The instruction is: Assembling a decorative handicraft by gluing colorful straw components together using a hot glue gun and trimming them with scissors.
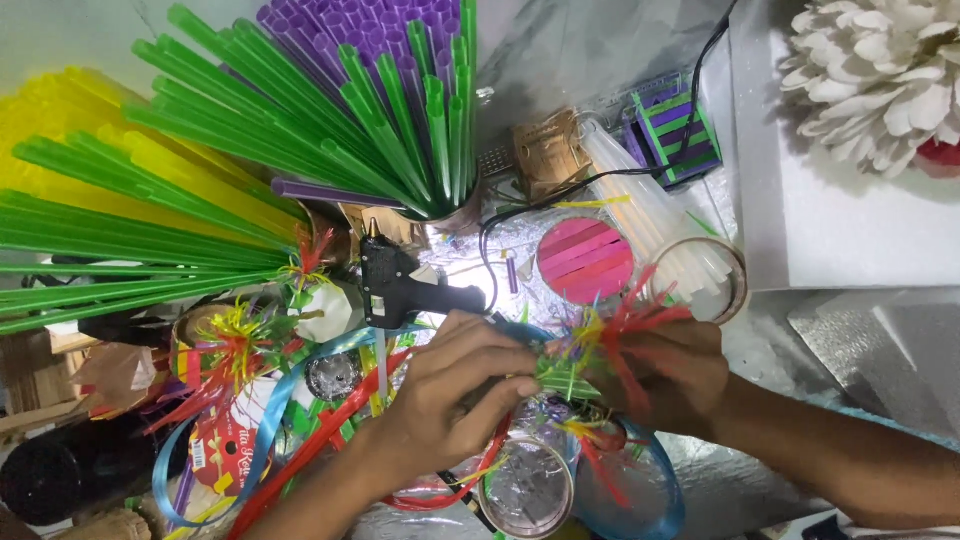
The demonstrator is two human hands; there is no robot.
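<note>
Both hands meet over the cluttered bench [860, 340]: the left hand [455, 395] has its fingers curled narrow, pinching the green middle of a straw flower [590, 345], while the right hand [665, 375] is closed around that flower from the other side, its red, yellow and green strips fanning out above the fingers. Just behind the left hand lies a black glue gun [400, 285], with a pink round disc [585, 260] beside it and a jar of clear glue sticks [665, 230] near the right hand. Green straws [380, 110] spread across the back, and a blue ribbon [270, 410] loops under the left wrist.
</note>
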